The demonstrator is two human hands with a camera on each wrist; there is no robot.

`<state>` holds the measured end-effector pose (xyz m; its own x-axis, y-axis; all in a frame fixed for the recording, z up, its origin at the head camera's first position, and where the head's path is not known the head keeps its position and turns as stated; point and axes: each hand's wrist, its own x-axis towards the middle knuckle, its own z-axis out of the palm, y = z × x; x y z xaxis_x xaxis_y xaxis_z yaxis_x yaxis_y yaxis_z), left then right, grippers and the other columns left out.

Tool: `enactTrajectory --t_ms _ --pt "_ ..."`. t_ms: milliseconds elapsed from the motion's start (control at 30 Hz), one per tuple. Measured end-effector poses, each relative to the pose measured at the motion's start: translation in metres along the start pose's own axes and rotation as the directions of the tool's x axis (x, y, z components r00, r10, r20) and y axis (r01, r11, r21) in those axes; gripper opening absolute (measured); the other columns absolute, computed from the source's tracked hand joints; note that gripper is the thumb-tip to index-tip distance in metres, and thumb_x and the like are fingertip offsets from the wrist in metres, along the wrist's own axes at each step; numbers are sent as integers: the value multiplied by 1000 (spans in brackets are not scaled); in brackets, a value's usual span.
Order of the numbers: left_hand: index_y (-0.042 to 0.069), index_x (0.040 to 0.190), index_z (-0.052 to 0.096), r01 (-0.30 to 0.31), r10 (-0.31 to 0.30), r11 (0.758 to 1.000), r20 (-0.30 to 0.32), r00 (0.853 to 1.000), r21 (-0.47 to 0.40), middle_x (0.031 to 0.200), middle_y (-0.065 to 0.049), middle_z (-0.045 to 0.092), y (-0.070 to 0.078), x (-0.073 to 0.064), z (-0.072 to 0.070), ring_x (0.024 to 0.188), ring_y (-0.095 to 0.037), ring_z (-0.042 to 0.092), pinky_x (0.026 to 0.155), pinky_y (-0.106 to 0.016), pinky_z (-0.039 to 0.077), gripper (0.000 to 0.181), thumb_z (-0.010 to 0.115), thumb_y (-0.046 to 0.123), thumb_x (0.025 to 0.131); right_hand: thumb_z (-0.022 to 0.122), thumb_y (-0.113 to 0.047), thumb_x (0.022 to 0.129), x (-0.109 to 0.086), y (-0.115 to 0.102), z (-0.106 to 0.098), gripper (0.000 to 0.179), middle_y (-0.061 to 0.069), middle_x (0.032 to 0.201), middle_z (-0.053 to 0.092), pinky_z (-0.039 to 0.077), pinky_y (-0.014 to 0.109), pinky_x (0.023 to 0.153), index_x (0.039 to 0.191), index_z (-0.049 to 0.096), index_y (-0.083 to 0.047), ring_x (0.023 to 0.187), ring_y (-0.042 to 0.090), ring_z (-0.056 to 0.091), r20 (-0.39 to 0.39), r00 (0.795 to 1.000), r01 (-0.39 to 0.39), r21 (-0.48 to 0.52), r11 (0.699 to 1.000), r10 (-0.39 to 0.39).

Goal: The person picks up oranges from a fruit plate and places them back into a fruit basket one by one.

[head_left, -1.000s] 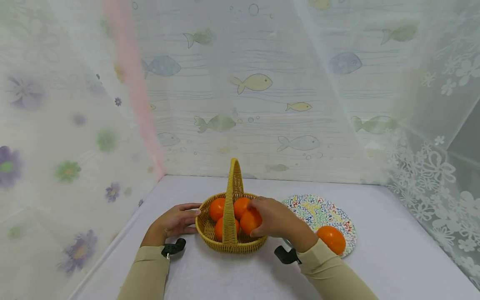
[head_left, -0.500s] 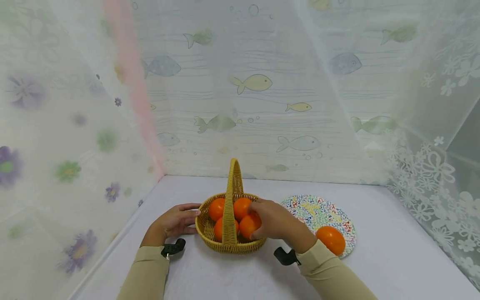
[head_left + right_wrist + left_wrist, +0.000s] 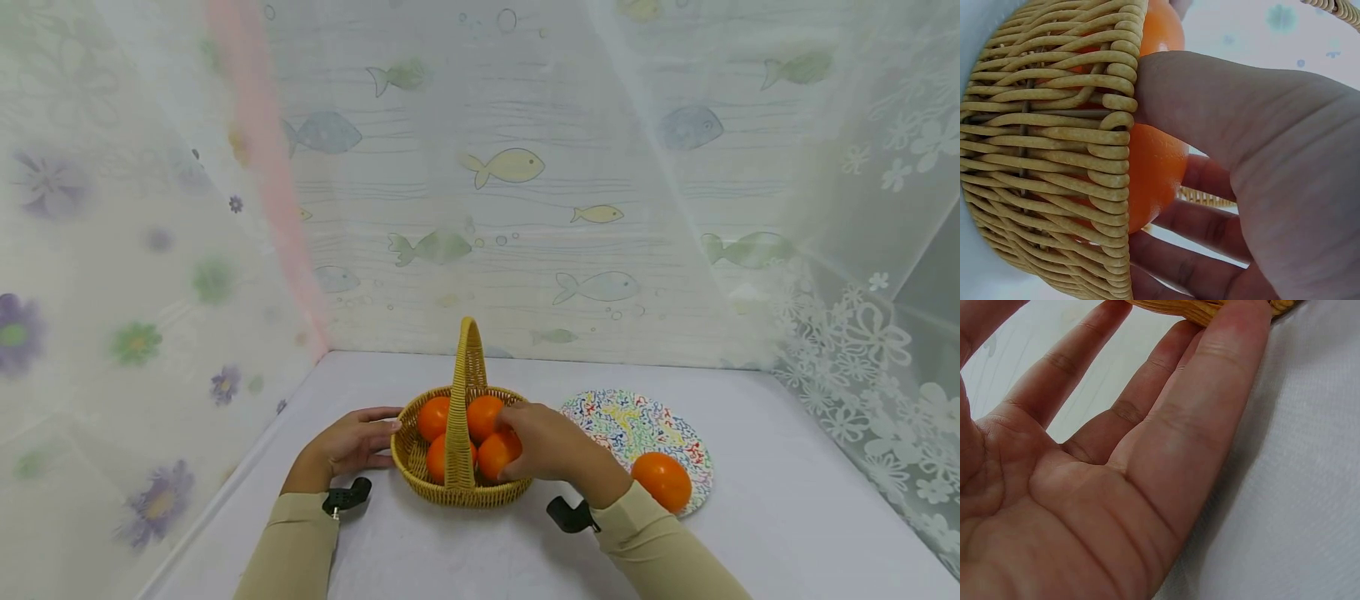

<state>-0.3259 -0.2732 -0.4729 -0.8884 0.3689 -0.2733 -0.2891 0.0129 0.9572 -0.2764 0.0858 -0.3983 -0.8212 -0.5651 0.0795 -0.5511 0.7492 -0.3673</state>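
A yellow wicker basket [image 3: 465, 497] with a tall arched handle stands on the table, several oranges [image 3: 434, 418] inside it. My right hand [image 3: 553, 442] reaches over its right rim and holds one orange [image 3: 498, 455] low in the basket, beside the others. In the right wrist view, the thumb and fingers lie on both sides of that orange [image 3: 1157, 175], partly behind the wicker wall. My left hand [image 3: 358, 443] touches the basket's left side with its fingers [image 3: 1179, 434] extended. Fingertips in the left wrist view meet the basket's edge [image 3: 1179, 307].
To the right lies a round plate [image 3: 637, 417] with a colourful squiggle pattern, another orange [image 3: 662, 482] near its front edge. A white cloth covers the table [image 3: 435, 554]. Sheer curtains [image 3: 525, 208] with fish and flowers hang behind and at the sides.
My right hand has sunk slightly with its orange, deeper into the basket. The left hand and the basket stay in place.
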Motion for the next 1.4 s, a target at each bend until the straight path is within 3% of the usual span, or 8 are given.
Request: enactTrajectory --t_ms 200,767,1000,1400 --pt "7 154 46 9 -9 1000 -25 1000 -8 126 -6 73 -2 3 -1 110 -25 73 93 -50 60 63 72 25 99 91 -32 74 -1 -1 -1 54 -8 109 67 53 33 83 122 70 -18 96 13 59 -5 1000 -2 -5 1000 2" --pt "7 153 48 17 -17 1000 -46 999 6 127 -7 73 -3 3 0 111 -25 72 93 -49 60 64 73 27 98 90 -37 79 -12 -2 -7 55 -4 127 68 55 43 99 127 71 -19 110 18 61 -14 1000 -16 -30 999 16" --pt "7 154 47 12 -11 1000 -52 999 17 128 -8 72 -2 2 1 110 -26 73 92 -49 60 66 74 28 98 87 -37 82 -20 3 -9 47 -3 123 69 56 42 96 123 72 -19 108 17 63 -63 998 16 -44 999 -18" --pt "6 154 47 13 -12 1000 -52 999 16 127 -8 72 -1 3 1 110 -25 73 92 -49 60 66 74 28 98 83 -43 87 -37 19 -7 49 0 126 66 56 44 98 126 71 -16 113 19 61 -144 990 -18 -39 999 13"
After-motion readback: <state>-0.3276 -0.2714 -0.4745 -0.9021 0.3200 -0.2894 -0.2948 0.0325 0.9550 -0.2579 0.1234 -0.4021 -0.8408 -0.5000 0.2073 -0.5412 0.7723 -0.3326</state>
